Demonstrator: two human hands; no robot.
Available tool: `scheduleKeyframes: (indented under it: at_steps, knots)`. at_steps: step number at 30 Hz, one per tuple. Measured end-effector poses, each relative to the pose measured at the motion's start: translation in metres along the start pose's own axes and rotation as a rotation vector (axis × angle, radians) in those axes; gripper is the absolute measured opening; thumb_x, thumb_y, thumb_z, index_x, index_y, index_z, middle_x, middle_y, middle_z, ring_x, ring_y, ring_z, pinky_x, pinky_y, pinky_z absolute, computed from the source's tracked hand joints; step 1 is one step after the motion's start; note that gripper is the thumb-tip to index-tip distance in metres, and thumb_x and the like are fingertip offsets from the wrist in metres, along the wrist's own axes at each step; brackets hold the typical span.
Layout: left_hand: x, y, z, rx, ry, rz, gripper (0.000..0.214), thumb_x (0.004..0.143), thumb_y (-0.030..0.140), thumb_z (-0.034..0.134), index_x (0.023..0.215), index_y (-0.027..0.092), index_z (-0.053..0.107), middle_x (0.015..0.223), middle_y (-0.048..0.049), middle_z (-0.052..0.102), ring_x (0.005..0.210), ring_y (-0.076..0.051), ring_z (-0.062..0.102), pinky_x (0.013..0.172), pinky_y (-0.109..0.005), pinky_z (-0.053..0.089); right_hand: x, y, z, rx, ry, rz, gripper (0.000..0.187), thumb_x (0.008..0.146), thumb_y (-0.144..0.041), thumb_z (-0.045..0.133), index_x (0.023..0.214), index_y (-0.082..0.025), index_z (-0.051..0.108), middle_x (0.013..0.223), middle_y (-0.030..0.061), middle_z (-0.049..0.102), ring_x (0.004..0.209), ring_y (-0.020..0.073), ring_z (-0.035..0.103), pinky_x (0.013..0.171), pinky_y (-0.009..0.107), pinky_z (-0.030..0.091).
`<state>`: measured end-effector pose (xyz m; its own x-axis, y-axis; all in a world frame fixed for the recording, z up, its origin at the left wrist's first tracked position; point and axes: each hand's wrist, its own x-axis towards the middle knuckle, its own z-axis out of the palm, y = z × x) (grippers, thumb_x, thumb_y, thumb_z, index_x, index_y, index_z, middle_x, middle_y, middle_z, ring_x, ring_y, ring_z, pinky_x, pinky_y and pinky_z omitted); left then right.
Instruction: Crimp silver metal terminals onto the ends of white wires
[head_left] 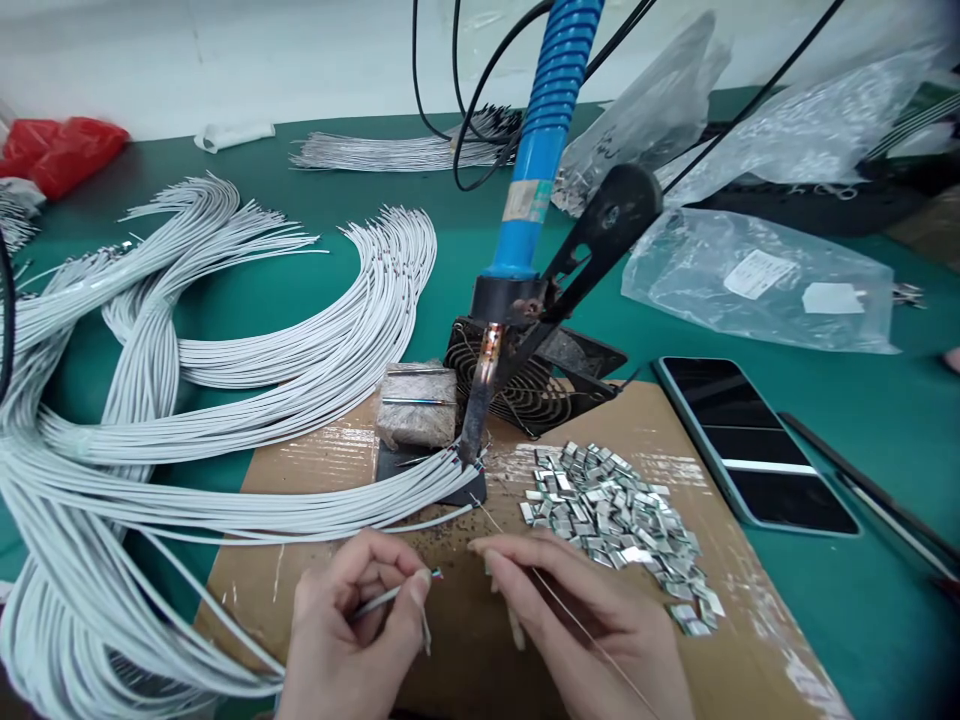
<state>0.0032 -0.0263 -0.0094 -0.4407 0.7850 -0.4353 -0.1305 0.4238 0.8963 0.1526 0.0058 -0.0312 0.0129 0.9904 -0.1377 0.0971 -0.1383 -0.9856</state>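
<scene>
Cable (384,598) sits pinched in your left hand (352,632), tip pointing right toward your right hand (609,620), which clamps solder wire (559,602).

Bright, even light comes from overhead, so the green worktop (862,420) is well lit and shadows stay short and soft; the left hand (352,630) and right hand (592,620) cast only faint shade on the cardboard (750,620). Glare whitens the plastic bags (757,280), glints off the metal clips (622,520) and lies in pale bars on the phone (750,440); the centre is sharp, though the thin wire (570,612) in the right hand barely resolves; the wide lens bows the white cables (150,400) at the left edge, and the lower right corner dims and softens.
</scene>
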Motion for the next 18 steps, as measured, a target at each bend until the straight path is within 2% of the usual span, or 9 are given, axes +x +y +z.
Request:
scheduleKeyframes:
  at_steps: [2, 4, 7, 10, 12, 14, 16, 18]
  knots:
    - [0.001, 0.003, -0.001, -0.022, -0.015, -0.034, 0.021, 0.064, 0.028, 0.089, 0.064, 0.015, 0.072, 0.051, 0.0025, 0.06, 0.047, -0.007, 0.049, 0.05, -0.014, 0.035, 0.0, 0.0, 0.0, 0.032, 0.031, 0.105, 0.006, 0.083, -0.034, 0.083, 0.081, -0.03, 0.086, 0.062, -0.0026, 0.068, 0.051, 0.0109, 0.06, 0.05, 0.017, 0.05]
    - [0.002, 0.005, -0.002, -0.023, -0.028, -0.046, 0.024, 0.064, 0.03, 0.09, 0.064, 0.014, 0.072, 0.053, 0.0023, 0.059, 0.049, -0.007, 0.047, 0.051, -0.014, 0.032, -0.001, 0.0, 0.003, 0.067, 0.037, 0.173, 0.011, 0.083, -0.037, 0.083, 0.08, -0.027, 0.085, 0.056, -0.0023, 0.067, 0.05, 0.0121, 0.06, 0.051, 0.018, 0.051]
    - [0.003, 0.007, -0.006, 0.014, -0.067, -0.047, 0.027, 0.066, 0.033, 0.089, 0.066, 0.014, 0.07, 0.054, 0.0035, 0.054, 0.051, -0.007, 0.039, 0.052, -0.015, 0.026, -0.003, -0.002, 0.009, 0.142, 0.017, 0.175, 0.011, 0.084, -0.036, 0.083, 0.078, -0.027, 0.085, 0.053, -0.0029, 0.064, 0.051, 0.0123, 0.061, 0.054, 0.018, 0.052]
    - [0.004, 0.008, -0.008, 0.066, -0.114, -0.059, 0.028, 0.069, 0.035, 0.087, 0.067, 0.014, 0.068, 0.05, 0.0072, 0.044, 0.05, -0.006, 0.027, 0.051, -0.017, 0.017, -0.003, -0.004, 0.014, 0.213, -0.041, 0.14, 0.008, 0.083, -0.033, 0.084, 0.076, -0.028, 0.087, 0.06, -0.0023, 0.066, 0.053, 0.0108, 0.06, 0.053, 0.018, 0.05]
    - [0.003, 0.008, -0.007, 0.051, -0.104, -0.036, 0.025, 0.068, 0.033, 0.086, 0.067, 0.015, 0.069, 0.055, 0.0042, 0.053, 0.051, -0.006, 0.033, 0.052, -0.017, 0.022, -0.003, -0.005, 0.016, 0.241, -0.081, 0.127, 0.007, 0.083, -0.03, 0.085, 0.077, -0.028, 0.087, 0.065, -0.0014, 0.068, 0.053, 0.0103, 0.057, 0.051, 0.018, 0.048]
    - [0.003, 0.007, -0.006, 0.032, -0.079, 0.009, 0.021, 0.067, 0.029, 0.085, 0.064, 0.015, 0.069, 0.069, -0.0007, 0.067, 0.052, -0.006, 0.04, 0.053, -0.016, 0.027, -0.002, -0.004, 0.017, 0.253, -0.099, 0.122, 0.007, 0.083, -0.028, 0.085, 0.077, -0.027, 0.087, 0.068, -0.001, 0.068, 0.052, 0.0096, 0.054, 0.05, 0.019, 0.046]
    - [0.002, 0.004, -0.005, 0.046, -0.071, 0.048, 0.02, 0.067, 0.027, 0.084, 0.061, 0.016, 0.067, 0.078, -0.0018, 0.072, 0.051, -0.004, 0.038, 0.051, -0.017, 0.027, -0.002, -0.003, 0.018, 0.252, -0.101, 0.119, 0.008, 0.082, -0.026, 0.085, 0.075, -0.028, 0.087, 0.068, -0.001, 0.069, 0.054, 0.0101, 0.056, 0.051, 0.019, 0.046]
    - [0.002, 0.0, -0.004, 0.066, -0.073, 0.067, 0.02, 0.068, 0.026, 0.083, 0.06, 0.016, 0.067, 0.077, -0.0004, 0.071, 0.049, -0.003, 0.032, 0.049, -0.017, 0.023, -0.002, -0.002, 0.017, 0.241, -0.103, 0.112, 0.009, 0.082, -0.025, 0.085, 0.073, -0.028, 0.086, 0.07, -0.0004, 0.071, 0.06, 0.012, 0.06, 0.055, 0.019, 0.047]
